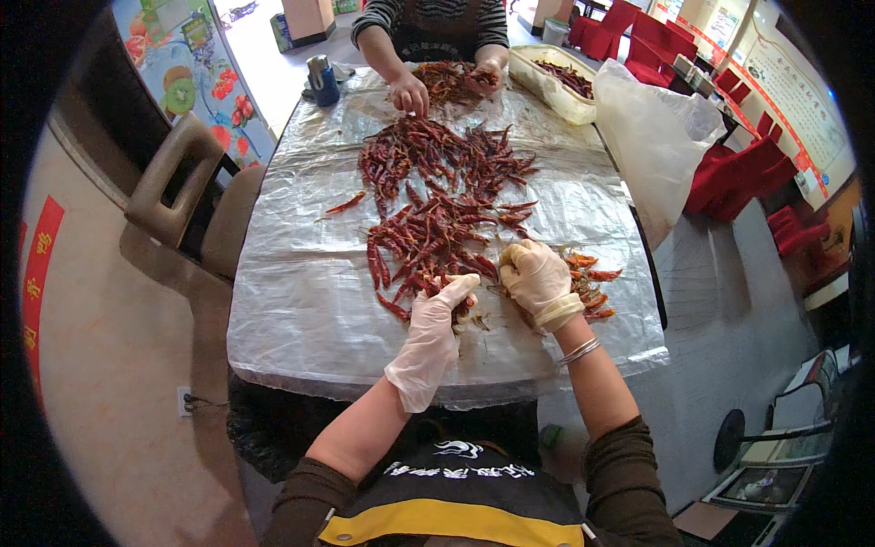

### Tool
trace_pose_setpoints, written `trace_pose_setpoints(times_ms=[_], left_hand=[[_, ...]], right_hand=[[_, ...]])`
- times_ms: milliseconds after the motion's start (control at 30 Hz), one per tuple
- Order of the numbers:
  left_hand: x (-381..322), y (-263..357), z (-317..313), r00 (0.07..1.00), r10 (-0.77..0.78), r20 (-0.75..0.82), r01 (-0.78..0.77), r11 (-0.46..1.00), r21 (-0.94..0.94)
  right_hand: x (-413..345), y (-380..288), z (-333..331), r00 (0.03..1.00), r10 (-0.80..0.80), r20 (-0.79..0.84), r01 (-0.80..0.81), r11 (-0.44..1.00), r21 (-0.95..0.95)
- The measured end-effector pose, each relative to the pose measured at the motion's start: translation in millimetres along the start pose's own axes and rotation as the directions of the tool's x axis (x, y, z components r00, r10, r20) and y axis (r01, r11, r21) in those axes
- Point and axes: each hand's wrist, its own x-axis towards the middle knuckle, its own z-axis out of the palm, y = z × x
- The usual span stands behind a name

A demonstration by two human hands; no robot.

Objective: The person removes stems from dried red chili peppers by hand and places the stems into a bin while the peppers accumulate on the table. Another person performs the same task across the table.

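Observation:
Both my hands wear pale, thin gloves. My left hand (437,328) is closed around several dried red chilies, whose ends show beside the thumb. To its right, my right hand (536,277) has its fingers curled in; whether something is inside them is hidden. A heap of dried red chilies (434,232) lies just beyond my hands, joined to a larger heap (444,154) farther back. Orange-red chilies and stem bits (591,280) lie right of my right hand. Loose stems (482,321) rest between my hands.
A plastic sheet (301,294) covers the table. Across it, a person (410,92) handles another chili pile. A plastic tub (588,109) of chilies stands back right beside a translucent bag (649,137); a blue container (322,82) stands back left. A chair (232,212) is at the left edge.

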Motion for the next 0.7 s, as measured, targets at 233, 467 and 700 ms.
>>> trace_pose_setpoints(times_ms=[233, 467, 700], left_hand=[[-0.3, -4.3, -4.5, 1.000, -0.029, -0.009, 0.029, 1.000, 0.011], [5.9, -4.9, -4.8, 0.994, 0.012, 0.106, -0.016, 0.999, 0.041], [1.8, -12.2, -2.5, 0.978, -0.089, 0.188, 0.050, 0.978, 0.202]], right_hand=[[6.5, -12.2, 0.3, 0.998, 0.007, 0.069, -0.004, 0.999, -0.045], [-19.3, -12.8, -20.5, 0.982, 0.024, 0.188, -0.130, 0.804, 0.580], [-32.3, -12.7, -32.4, 0.916, 0.126, 0.380, -0.390, 0.492, 0.778]])
